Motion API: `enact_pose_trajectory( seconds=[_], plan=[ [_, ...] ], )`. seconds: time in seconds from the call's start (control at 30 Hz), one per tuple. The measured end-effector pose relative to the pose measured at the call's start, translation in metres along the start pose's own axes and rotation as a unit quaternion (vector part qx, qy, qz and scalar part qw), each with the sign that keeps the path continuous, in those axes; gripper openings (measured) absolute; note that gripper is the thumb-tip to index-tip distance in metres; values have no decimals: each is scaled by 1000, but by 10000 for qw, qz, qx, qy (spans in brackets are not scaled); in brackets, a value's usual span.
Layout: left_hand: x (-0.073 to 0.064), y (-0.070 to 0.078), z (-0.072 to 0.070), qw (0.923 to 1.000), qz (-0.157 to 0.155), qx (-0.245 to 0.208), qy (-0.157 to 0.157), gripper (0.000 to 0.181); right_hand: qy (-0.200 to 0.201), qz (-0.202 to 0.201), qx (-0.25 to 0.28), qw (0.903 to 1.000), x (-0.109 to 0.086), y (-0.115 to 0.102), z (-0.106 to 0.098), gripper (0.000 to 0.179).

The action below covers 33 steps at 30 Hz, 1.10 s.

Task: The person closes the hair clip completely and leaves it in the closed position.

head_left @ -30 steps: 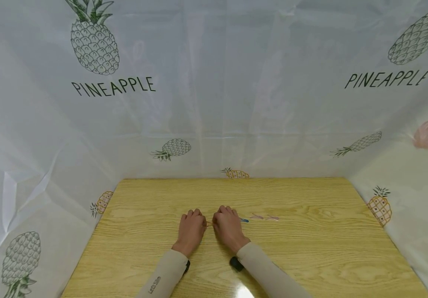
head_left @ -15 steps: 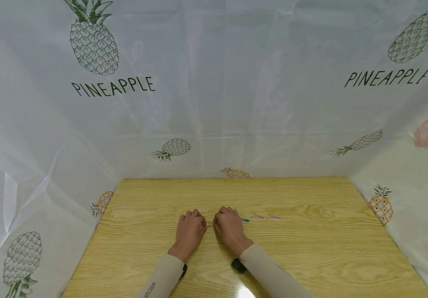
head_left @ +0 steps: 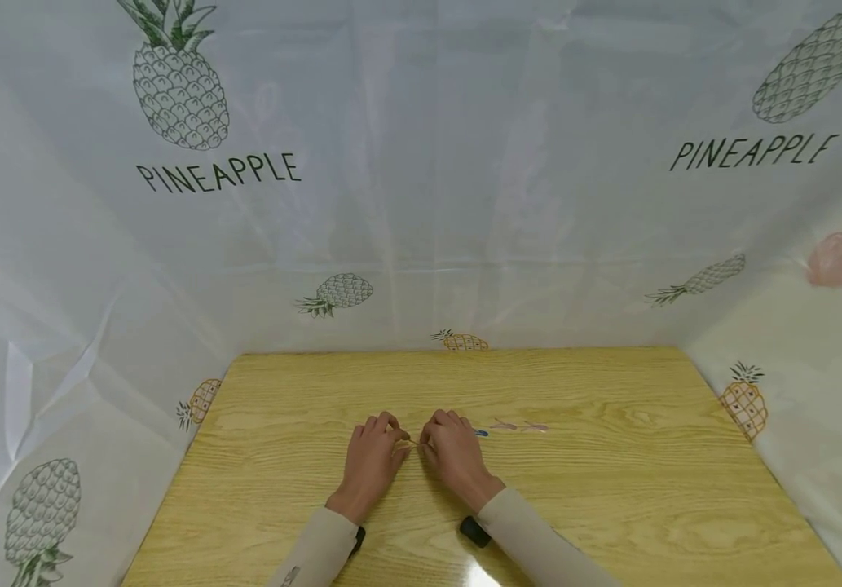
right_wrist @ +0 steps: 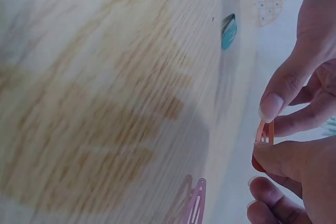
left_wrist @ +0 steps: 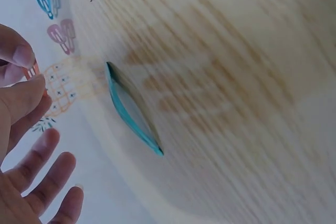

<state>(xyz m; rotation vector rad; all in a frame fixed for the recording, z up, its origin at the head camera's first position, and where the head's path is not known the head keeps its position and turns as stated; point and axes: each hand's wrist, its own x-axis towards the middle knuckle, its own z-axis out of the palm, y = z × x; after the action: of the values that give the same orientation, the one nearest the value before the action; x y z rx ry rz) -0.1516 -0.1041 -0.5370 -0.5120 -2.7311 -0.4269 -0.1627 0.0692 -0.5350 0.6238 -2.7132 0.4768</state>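
An orange snap hair clip (head_left: 412,443) is held between my two hands just above the table. My left hand (head_left: 374,456) pinches one end; in the left wrist view its other fingers (left_wrist: 52,179) are spread apart. My right hand (head_left: 456,455) pinches the other end, its thumb (right_wrist: 286,158) over the wider part of the clip, as the right wrist view shows. Fingers cover much of the clip. A teal hair clip (left_wrist: 126,113) lies on the table near the left hand, also visible as a teal clip (right_wrist: 229,32) in the right wrist view.
Beside the right hand lie a blue hair clip (head_left: 481,433) and two mauve-pink clips (head_left: 504,425) in a row. The wood-grain table (head_left: 648,489) extends around them. A white pineapple-print sheet (head_left: 421,204) stands behind and at both sides. A black wrist device (head_left: 475,531) sits under the right sleeve.
The left fingers have parted slightly, showing more of the orange clip between the hands. Both wrists have drifted a little outward and toward the body. The other clips stay put.
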Motion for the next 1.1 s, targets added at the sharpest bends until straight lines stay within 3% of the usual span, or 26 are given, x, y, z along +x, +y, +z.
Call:
enact_pose_trajectory(
  seconds=[0.47, 1.1],
  plan=[
    [-6, 3, -10, 9993, 312, 136, 158, 8, -9, -287, 304, 9991, -8, 0, -12, 11],
    [-12, 2, -23, 9980, 575, -124, 243, 11, 18, -801, 847, 9932, -11, 5, -19, 12]
  ],
)
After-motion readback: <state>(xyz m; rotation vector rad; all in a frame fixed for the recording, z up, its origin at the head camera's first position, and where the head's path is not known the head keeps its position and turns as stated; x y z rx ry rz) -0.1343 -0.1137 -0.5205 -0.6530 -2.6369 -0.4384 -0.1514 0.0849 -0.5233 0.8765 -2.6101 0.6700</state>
